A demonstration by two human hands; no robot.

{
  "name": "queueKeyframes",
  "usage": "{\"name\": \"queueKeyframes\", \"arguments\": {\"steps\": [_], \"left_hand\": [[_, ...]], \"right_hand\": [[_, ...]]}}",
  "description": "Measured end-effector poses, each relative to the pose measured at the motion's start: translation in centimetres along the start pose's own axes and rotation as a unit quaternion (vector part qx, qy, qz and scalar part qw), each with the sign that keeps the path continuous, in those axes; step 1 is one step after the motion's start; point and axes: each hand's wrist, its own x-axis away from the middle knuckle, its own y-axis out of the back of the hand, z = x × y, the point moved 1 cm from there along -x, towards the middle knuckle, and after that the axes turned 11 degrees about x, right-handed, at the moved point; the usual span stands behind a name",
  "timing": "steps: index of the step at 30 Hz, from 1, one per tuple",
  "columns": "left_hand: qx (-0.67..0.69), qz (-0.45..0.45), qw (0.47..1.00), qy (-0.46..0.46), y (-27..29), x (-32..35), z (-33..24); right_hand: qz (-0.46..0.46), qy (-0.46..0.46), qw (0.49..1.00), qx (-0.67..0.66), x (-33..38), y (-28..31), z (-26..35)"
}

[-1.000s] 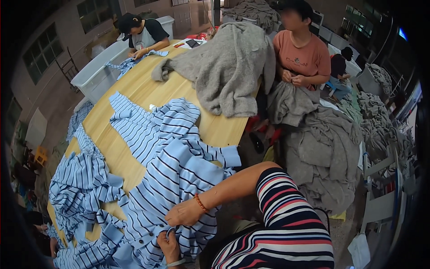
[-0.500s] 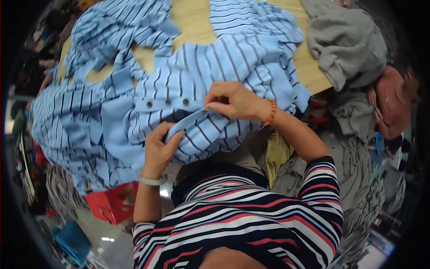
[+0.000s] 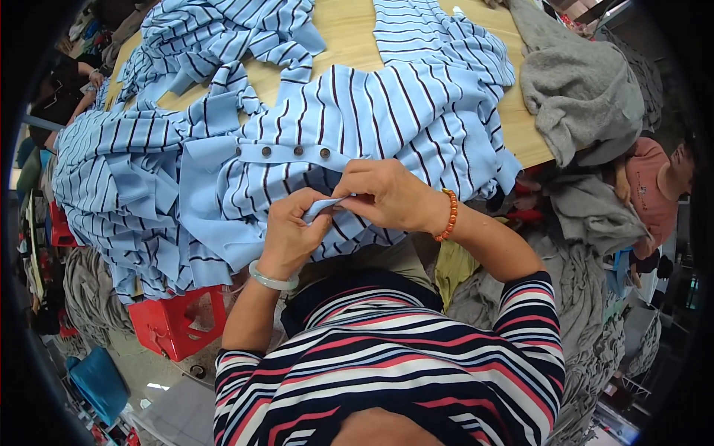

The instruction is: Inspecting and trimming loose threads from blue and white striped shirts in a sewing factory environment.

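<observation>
A light blue striped knit cardigan [image 3: 379, 104] with several dark buttons [image 3: 299, 151] lies over the near edge of the table. My left hand [image 3: 294, 230], a pale bangle at its wrist, pinches the cardigan's plain blue edge band between thumb and fingers. Close beside it, my right hand [image 3: 390, 195], with an orange bead bracelet, pinches the same band. The two hands nearly meet, and the band is folded between them. Its part under the fingertips is hidden. The row of buttons runs just beyond my hands.
More blue striped garments [image 3: 223, 37] lie heaped on the wooden table [image 3: 346, 33], the left pile hanging over its edge. A grey knit heap [image 3: 580, 89] covers the right corner. A red plastic stool [image 3: 175, 327] stands below left. Other people sit at the right [image 3: 654, 178] and far left.
My hands have come closer together along the band, the left moving right toward the other. The stretch of band between them is shorter and folded. The whole view has shifted slightly.
</observation>
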Motion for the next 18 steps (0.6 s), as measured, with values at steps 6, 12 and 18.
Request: {"name": "queueKeyframes", "arguments": {"steps": [6,12,18], "left_hand": [[-0.039,-0.002,0.999,0.011,-0.4,-0.3,0.5],[0.14,0.095,0.981,0.097,0.1,-1.2,1.2],[0.529,-0.007,0.82,0.219,-0.5,-4.1,3.7]], "right_hand": [[-0.05,0.04,0.998,-0.021,0.5,-0.3,0.1],[-0.009,0.033,0.998,0.046,1.1,0.8,-0.1],[0.007,0.053,0.998,0.039,2.4,0.1,-1.7]]}}
